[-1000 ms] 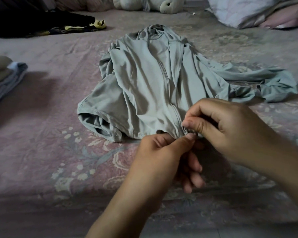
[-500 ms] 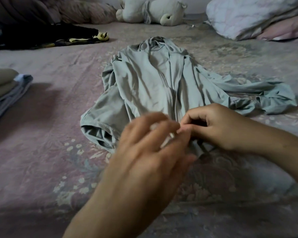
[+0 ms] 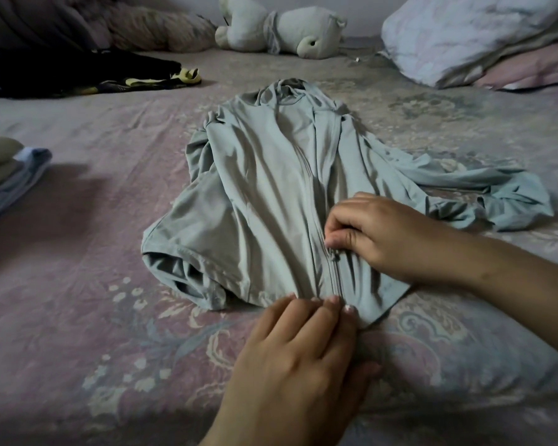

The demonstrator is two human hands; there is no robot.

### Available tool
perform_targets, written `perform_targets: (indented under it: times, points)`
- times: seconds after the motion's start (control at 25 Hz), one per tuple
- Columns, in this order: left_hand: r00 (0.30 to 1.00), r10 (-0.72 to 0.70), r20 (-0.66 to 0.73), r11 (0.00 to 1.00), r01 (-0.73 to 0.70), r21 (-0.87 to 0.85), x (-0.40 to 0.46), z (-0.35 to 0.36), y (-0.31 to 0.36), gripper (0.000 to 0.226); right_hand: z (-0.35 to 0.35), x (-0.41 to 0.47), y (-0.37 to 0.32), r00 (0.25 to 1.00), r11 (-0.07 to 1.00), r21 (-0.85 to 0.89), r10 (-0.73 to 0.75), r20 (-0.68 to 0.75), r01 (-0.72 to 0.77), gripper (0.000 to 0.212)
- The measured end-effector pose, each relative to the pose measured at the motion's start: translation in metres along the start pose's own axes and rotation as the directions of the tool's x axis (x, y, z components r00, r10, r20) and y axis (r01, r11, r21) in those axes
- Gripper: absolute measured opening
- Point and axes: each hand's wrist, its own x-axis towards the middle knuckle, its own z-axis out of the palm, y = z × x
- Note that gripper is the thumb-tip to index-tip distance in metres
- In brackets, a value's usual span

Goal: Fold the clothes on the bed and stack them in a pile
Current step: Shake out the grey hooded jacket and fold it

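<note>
Jacket [image 3: 264, 194] pale grey-green, plain; sheet [image 3: 87, 284] beneath it dusty pink, floral-patterned; beyond jacket, garment [image 3: 78, 72] black with yellow; toy [image 3: 281, 30] off-white.

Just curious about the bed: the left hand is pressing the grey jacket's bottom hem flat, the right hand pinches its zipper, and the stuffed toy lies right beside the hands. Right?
Not quite. The head view shows the stuffed toy at the bed's far end, beyond the grey jacket. The left hand does press the hem; the right hand pinches the zipper.
</note>
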Motion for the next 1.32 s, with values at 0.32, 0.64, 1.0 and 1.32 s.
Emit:
perform_targets:
  times: [0.32, 0.64, 1.0, 1.32]
  points:
    - [0.989, -0.066, -0.130, 0.992, 0.079, 0.098, 0.013, 0.006, 0.003, 0.017, -0.011, 0.039, 0.031, 0.993, 0.957, 0.274, 0.108, -0.050, -0.090, 0.014]
    - [0.991, -0.067, -0.119, 0.995, 0.075, 0.066, 0.010, 0.007, 0.008, 0.022, -0.014, 0.053, 0.035, 0.983, 0.986, 0.082, 0.150, -0.102, -0.142, 0.009]
    - [0.943, 0.155, 0.295, 0.971, -0.092, -0.219, 0.107, -0.013, -0.055, 0.049, -0.028, 0.063, 0.052, 0.973, 0.946, 0.292, 0.188, -0.133, -0.142, 0.011]
    - [0.804, 0.306, 0.510, 0.942, -0.177, -0.286, 0.109, 0.046, -0.095, 0.053, -0.023, 0.100, 0.073, 0.980, 0.972, 0.147, 0.191, -0.050, -0.182, 0.011]
